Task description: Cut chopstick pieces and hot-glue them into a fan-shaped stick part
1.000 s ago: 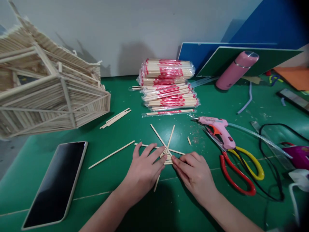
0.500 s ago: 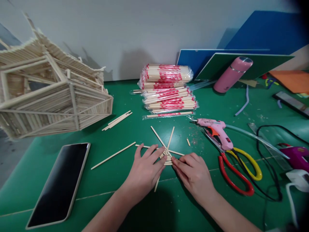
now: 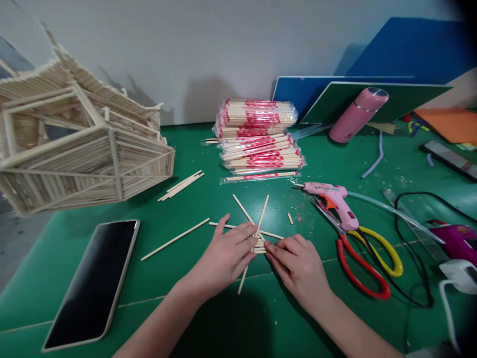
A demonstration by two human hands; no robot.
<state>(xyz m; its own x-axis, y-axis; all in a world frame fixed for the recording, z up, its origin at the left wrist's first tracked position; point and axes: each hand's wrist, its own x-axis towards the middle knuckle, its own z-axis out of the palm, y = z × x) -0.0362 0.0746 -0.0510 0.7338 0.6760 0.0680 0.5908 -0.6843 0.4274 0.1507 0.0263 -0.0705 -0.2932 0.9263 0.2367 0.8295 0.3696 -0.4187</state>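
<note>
On the green table lies a star-like frame of crossed chopsticks [image 3: 263,211], with several short cut stick pieces [image 3: 260,250] laid side by side at its middle. My left hand [image 3: 227,256] grips the left side of this middle, thumb and fingertips at the short pieces, the little finger lifted away. At the right ends of the same pieces, my right hand [image 3: 298,263] is closed in a pinch. My fingers hide part of the crossing sticks. A loose chopstick [image 3: 175,239] lies left of my left hand. One small stick piece [image 3: 290,218] rests beyond my right hand.
A stick-built model house [image 3: 112,159] stands at left, behind a phone [image 3: 91,283]. Wrapped chopsticks [image 3: 261,154] are piled at the back. To the right lie a pink glue gun [image 3: 335,201], red-and-yellow-handled pliers [image 3: 363,268] and a black cable [image 3: 425,268]; a pink bottle [image 3: 359,114] stands behind.
My left hand has shifted slightly, its fingers drawn closer together over the short pieces and the little finger raised. My right hand and the frame are nearly unmoved.
</note>
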